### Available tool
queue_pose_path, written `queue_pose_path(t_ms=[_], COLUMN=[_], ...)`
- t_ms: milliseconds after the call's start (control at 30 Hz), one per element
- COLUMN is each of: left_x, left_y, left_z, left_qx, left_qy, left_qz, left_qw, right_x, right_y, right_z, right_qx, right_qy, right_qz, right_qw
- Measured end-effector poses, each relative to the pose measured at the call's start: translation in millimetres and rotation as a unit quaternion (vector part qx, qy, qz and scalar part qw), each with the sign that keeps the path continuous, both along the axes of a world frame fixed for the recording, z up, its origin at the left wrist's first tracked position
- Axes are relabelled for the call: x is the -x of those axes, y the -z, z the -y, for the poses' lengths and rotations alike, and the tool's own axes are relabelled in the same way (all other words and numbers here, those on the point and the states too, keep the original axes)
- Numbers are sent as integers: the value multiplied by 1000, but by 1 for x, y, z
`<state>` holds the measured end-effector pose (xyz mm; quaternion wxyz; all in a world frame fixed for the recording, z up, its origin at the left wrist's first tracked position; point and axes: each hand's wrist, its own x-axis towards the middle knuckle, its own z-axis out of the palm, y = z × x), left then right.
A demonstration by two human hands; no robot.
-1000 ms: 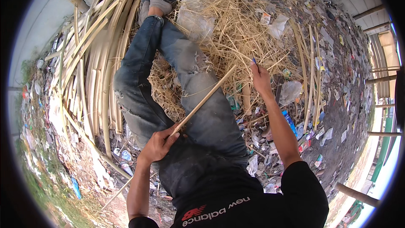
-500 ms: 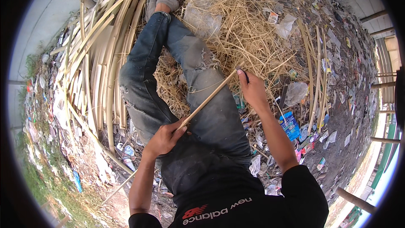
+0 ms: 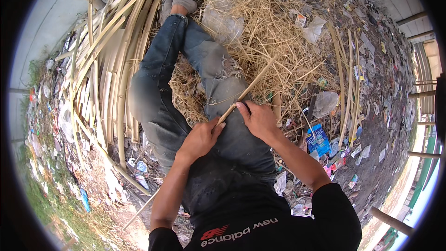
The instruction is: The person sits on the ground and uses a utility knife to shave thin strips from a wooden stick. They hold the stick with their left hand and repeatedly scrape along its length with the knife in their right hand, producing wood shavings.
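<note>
Across my thighs slants a thin, pale bamboo strip (image 3: 256, 82), its far end rising toward the straw-like shavings. My left hand (image 3: 200, 140) is closed round its nearer part, thumb along it. Farther up the strip, the thumb and forefinger of my right hand (image 3: 261, 122) press on it above my right thigh. Any tool in the right fingers is too hidden to make out. A thin length (image 3: 141, 210) emerges on the far side of my left forearm, seemingly the same strip's tail. Beneath lie my worn jeans (image 3: 158, 93), torn at the knees.
Long split bamboo slats (image 3: 118, 69) are heaped at the left. Curly bamboo shavings (image 3: 274, 28) spread beyond my legs. A few narrow strips (image 3: 346, 79) rest on the right, near a blue packet (image 3: 318, 139) among plastic litter. Bamboo poles (image 3: 392, 221) and pale walls border the ground.
My right hand has come down the strip toward me, nearing the left. My left hand has shifted slightly up and right; the strip's far end now reaches farther beyond the right hand.
</note>
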<state>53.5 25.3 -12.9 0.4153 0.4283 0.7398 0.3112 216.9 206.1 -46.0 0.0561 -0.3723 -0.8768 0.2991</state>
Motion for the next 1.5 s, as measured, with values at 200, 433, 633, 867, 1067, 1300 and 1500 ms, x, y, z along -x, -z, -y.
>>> queue_pose_path(t_ms=[200,433,633,867,1067,1300,1500], left_x=[-1,-3,-1,-5,1,6,6], left_y=[13,15,8,3,-5,-20,-25], left_z=[-13,-17,-18,7,95,115,107], left_qx=[-54,-94,-28,-12,-15,4,55], left_qy=[11,-1,3,19,46,31,20], left_qz=[-82,-88,-68,-163,-261,-354,-291], left_qw=[995,992,997,986,964,935,955], right_x=[10,3,7,18,5,7,-4], right_y=[-12,-8,-4,21,35,19,18], right_z=[-16,14,-12,-27,-80,-91,-60], right_qx=[61,37,190,218,170,118,67], right_qy=[61,-69,55,159,236,225,125], right_qz=[-54,-37,-130,-167,-224,-195,-120], right_qw=[995,996,972,948,930,947,983])
